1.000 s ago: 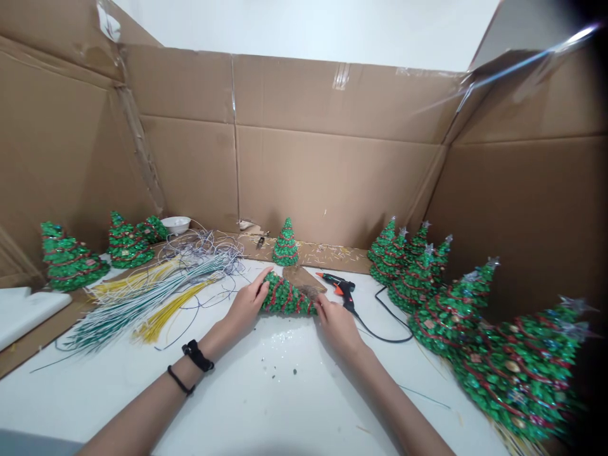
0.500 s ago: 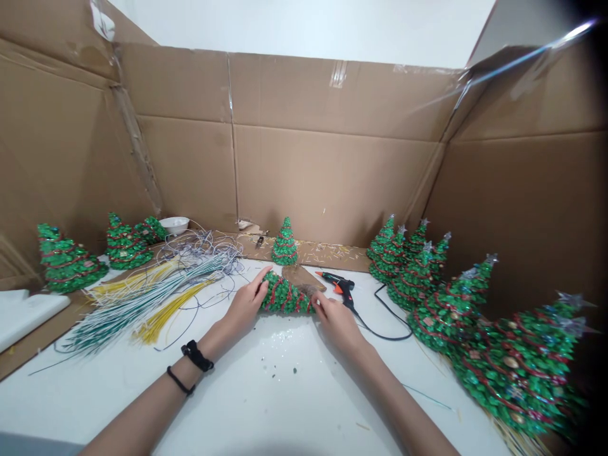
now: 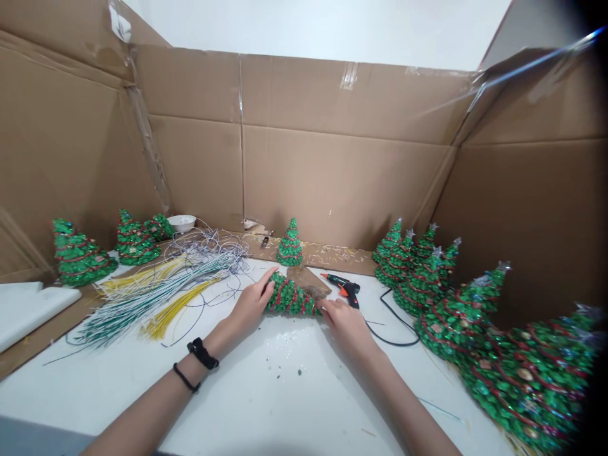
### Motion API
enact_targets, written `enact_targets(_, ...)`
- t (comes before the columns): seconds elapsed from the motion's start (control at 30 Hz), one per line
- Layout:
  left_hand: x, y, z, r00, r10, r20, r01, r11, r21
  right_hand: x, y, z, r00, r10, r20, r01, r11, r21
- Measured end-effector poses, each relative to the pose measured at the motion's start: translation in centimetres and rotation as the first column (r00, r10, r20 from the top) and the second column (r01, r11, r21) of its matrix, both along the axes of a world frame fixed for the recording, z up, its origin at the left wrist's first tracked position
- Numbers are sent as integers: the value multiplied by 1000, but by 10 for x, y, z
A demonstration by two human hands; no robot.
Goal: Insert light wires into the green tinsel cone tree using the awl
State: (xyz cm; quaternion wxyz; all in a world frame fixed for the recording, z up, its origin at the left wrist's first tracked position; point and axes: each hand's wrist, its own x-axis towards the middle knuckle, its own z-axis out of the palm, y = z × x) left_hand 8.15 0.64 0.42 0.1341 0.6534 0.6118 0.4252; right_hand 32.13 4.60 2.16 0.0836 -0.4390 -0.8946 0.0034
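A small green Christmas tree [image 3: 292, 297] with red garland lies on its side over the white tabletop, its wider end to the left. My left hand [image 3: 251, 301] grips that wide end, thumb on top and fingers behind it. At the narrow right end, the bent fingers of my right hand [image 3: 344, 320] pinch the tip; whether something small is between them is hidden. Just beyond the tree is a brown board [image 3: 306, 278]. A black and orange glue gun [image 3: 349, 290] lies to the right of it, its cord curling rightward.
One small tree [image 3: 290, 244] stands at the back. Several star-topped trees [image 3: 456, 323] line the right side; others [image 3: 78, 256] stand at the left. Bundles of wires [image 3: 156, 297] spread at left near a white bowl [image 3: 182, 223]. Cardboard walls [image 3: 346, 171] enclose the table.
The view has shifted slightly, so everything sits a little further right. Both hands stay on the tree, with the right fingers still at its tip.
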Motion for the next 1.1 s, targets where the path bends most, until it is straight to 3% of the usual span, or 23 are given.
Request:
enact_targets(0.13,0,1,-1,1000,3,-7,-3,1000,-5,-1,2,-6,1000,-10,-30,9,1000,-8)
enact_targets(0.4,1,-1,1,1000,4,1,-4,1000,-21,0,7,-16,944,-77,-322,32,989,-141)
enact_targets(0.63,2,-3,3,1000,3,-9,-3,1000,-21,9,10,-8,963,-144,-227,110,981,-159)
enact_targets(0.8,1,-2,2,1000,-2,-6,1,999,-44,5,11,-12,958,-142,-250,113,986,-124)
enact_targets(1.0,0,0,-1,1000,2,5,-2,1000,-18,-1,12,-13,937,-201,-286,143,967,-210)
enact_targets(1.1,-1,1,-2,1000,4,1,-4,1000,-10,1,12,-11,945,-204,-254,160,970,-184)
